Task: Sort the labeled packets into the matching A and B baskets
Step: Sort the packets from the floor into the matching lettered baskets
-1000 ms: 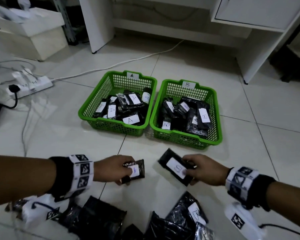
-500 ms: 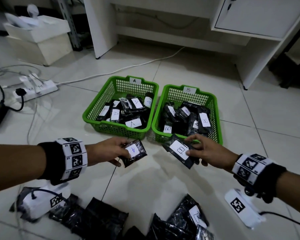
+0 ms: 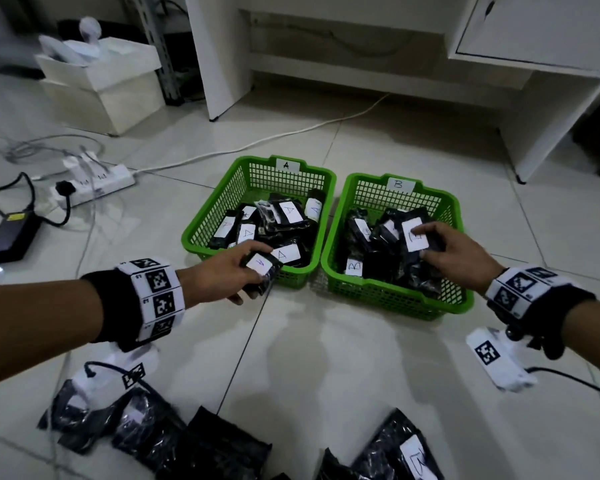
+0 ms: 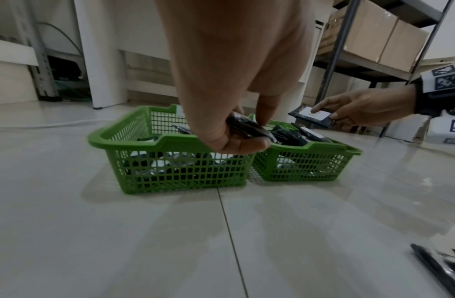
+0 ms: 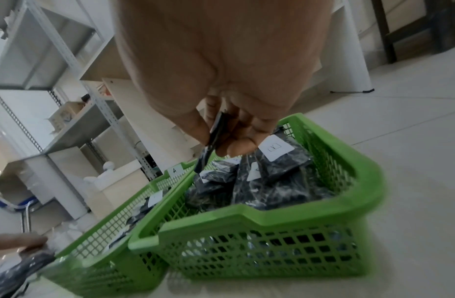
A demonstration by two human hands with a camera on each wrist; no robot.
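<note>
The A basket [image 3: 201,226] and B basket [image 3: 463,299] stand side by side with rims touching; bare tile lies between them and the loose packets [image 3: 194,441] under the forearms. The left hand [image 3: 222,277], reaching forward, pinches an A-labelled packet [image 3: 261,268] over the A basket's near rim. The right hand [image 3: 461,254] pinches a white-labelled packet [image 3: 414,233] above the B basket's pile.

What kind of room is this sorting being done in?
Probably an office or storeroom floor: pale floor tiles, a white desk behind the green baskets, a power strip, and metal shelving with cardboard boxes.
</note>
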